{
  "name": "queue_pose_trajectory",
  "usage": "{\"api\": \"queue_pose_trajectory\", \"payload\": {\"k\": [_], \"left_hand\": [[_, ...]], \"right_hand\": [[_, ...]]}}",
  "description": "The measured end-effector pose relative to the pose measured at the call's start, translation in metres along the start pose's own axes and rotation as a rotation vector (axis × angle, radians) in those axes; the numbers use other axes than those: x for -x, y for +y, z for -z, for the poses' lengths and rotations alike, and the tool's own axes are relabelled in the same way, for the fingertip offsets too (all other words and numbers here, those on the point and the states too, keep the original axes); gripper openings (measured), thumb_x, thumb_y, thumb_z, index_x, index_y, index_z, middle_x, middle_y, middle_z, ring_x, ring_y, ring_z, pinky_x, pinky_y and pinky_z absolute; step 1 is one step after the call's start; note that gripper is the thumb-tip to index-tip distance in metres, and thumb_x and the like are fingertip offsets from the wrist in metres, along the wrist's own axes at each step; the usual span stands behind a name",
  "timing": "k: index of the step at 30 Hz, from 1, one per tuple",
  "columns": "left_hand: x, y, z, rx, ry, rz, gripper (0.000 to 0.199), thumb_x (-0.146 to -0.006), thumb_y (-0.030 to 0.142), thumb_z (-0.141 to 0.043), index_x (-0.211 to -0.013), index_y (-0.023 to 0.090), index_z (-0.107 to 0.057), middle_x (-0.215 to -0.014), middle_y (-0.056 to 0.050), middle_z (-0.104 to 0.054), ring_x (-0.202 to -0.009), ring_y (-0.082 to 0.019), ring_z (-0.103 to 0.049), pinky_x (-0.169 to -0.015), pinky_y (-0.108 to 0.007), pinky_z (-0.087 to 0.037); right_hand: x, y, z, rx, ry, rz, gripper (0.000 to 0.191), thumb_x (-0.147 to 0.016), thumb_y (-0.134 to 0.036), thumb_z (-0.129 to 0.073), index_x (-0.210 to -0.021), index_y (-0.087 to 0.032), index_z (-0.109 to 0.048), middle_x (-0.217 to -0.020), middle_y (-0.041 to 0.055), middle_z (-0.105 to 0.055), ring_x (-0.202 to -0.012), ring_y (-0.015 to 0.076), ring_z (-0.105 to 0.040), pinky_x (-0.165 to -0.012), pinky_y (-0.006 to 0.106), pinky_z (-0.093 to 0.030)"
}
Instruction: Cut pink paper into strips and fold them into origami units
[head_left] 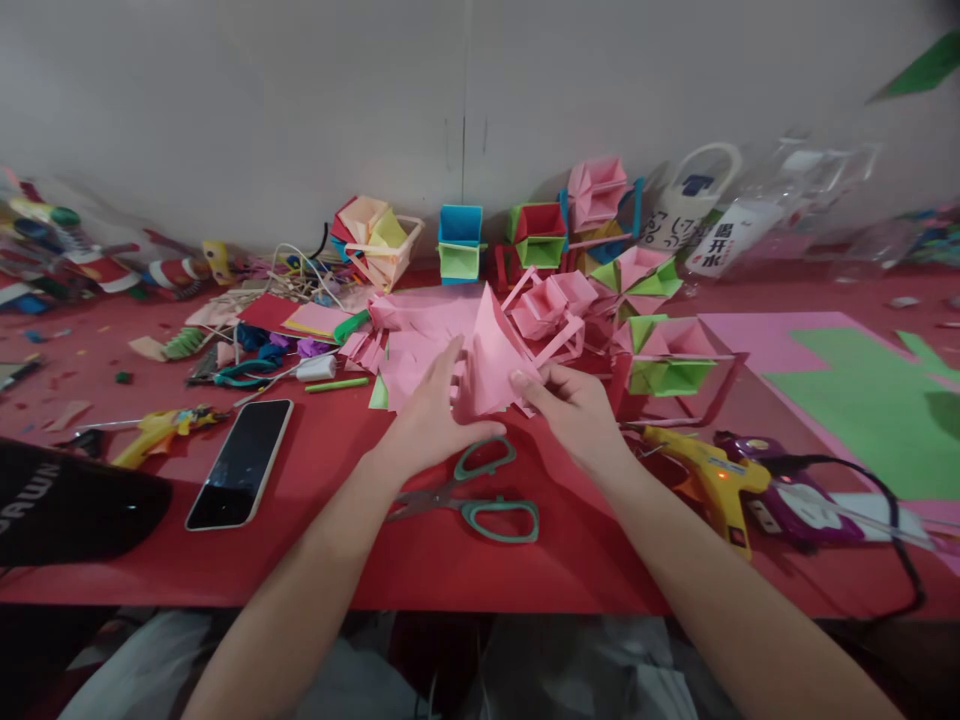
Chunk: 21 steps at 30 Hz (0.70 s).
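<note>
right fingers; pinching pointed, folded pink paper; loop-handled metal scissors

Both bare forearms, the left and the right, reach forward from the lower edge and come near each other at the wrists. The left hand has its fingers extended upward and its thumb spread apart toward the right. The right hand is curled, its thumb pressing in a pinch.
</note>
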<state>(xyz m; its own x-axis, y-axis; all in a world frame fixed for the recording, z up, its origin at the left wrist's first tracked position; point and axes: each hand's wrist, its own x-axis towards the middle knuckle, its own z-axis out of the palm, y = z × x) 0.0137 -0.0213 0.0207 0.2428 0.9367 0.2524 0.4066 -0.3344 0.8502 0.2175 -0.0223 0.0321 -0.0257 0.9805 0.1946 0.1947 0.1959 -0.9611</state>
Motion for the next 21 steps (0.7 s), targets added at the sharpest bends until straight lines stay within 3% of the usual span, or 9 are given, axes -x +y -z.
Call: {"api": "queue_pose_trajectory", "payload": {"k": [3,6,9,13,16,18,21], "left_hand": [[0.001,0.005,-0.002,0.048,-0.033,0.015,0.096,-0.075,0.045,-0.081,-0.155,0.024,-0.033,-0.149,-0.019,-0.051,-0.118,-0.03,-0.062,-0.093,-0.045,-0.055],[-0.004,0.007,0.003,0.152,-0.04,0.031,0.054,-0.088,0.04,-0.068,-0.136,0.017,-0.057,-0.128,-0.015,-0.068,-0.104,-0.026,-0.068,-0.091,-0.04,-0.056],[-0.009,0.006,0.012,0.221,0.09,0.043,0.032,-0.09,0.034,-0.063,-0.114,0.014,-0.069,-0.112,-0.011,-0.075,-0.102,-0.026,-0.07,-0.09,-0.036,-0.056],[-0.014,0.004,0.023,0.258,0.249,0.074,0.026,-0.081,0.029,-0.073,-0.102,0.014,-0.074,-0.103,-0.009,-0.077,-0.094,-0.027,-0.072,-0.081,-0.033,-0.058],[-0.014,0.006,0.028,0.289,0.254,0.094,0.029,-0.071,0.026,-0.082,-0.096,0.014,-0.074,-0.098,-0.009,-0.078,-0.09,-0.026,-0.073,-0.077,-0.033,-0.059],[-0.013,0.008,0.029,0.31,0.224,0.088,0.039,-0.063,0.025,-0.088,-0.098,0.015,-0.073,-0.101,-0.01,-0.078,-0.094,-0.027,-0.073,-0.082,-0.035,-0.06],[-0.012,0.012,0.029,0.321,0.205,0.093,0.053,-0.056,0.024,-0.093,-0.104,0.014,-0.072,-0.108,-0.012,-0.076,-0.103,-0.029,-0.072,-0.091,-0.039,-0.059]], "right_hand": [[0.001,-0.002,-0.001,0.025,0.049,0.01,0.056,-0.077,-0.059,-0.076,-0.055,-0.021,-0.042,-0.055,-0.0056,-0.037,-0.056,0.01,-0.033,-0.053,0.027,-0.028],[0.001,-0.005,-0.001,0.058,0.063,0.027,0.06,-0.078,-0.062,-0.075,-0.054,-0.021,-0.037,-0.055,-0.0057,-0.031,-0.055,0.0099,-0.03,-0.053,0.027,-0.026],[0.001,-0.004,0.0,0.068,0.031,0.028,0.058,-0.084,-0.059,-0.069,-0.055,-0.021,-0.036,-0.056,-0.005,-0.031,-0.056,0.0102,-0.03,-0.054,0.028,-0.026],[-0.003,0.002,0.001,0.096,-0.023,0.01,0.05,-0.084,-0.052,-0.068,-0.056,-0.022,-0.038,-0.056,-0.0053,-0.033,-0.056,0.0105,-0.033,-0.054,0.028,-0.028],[-0.004,0.004,-0.002,0.03,-0.137,-0.04,0.033,-0.08,-0.049,-0.071,-0.074,-0.02,-0.058,-0.068,-0.0015,-0.056,-0.063,0.0135,-0.051,-0.06,0.028,-0.041],[-0.004,0.003,-0.003,-0.051,-0.182,-0.084,0.036,-0.079,-0.051,-0.074,-0.09,-0.018,-0.065,-0.08,0.003,-0.066,-0.072,0.0169,-0.06,-0.067,0.031,-0.049],[-0.003,0.001,-0.003,-0.087,-0.194,-0.091,0.039,-0.08,-0.054,-0.074,-0.094,-0.017,-0.07,-0.087,0.0068,-0.072,-0.081,0.0213,-0.066,-0.074,0.036,-0.055]]}}
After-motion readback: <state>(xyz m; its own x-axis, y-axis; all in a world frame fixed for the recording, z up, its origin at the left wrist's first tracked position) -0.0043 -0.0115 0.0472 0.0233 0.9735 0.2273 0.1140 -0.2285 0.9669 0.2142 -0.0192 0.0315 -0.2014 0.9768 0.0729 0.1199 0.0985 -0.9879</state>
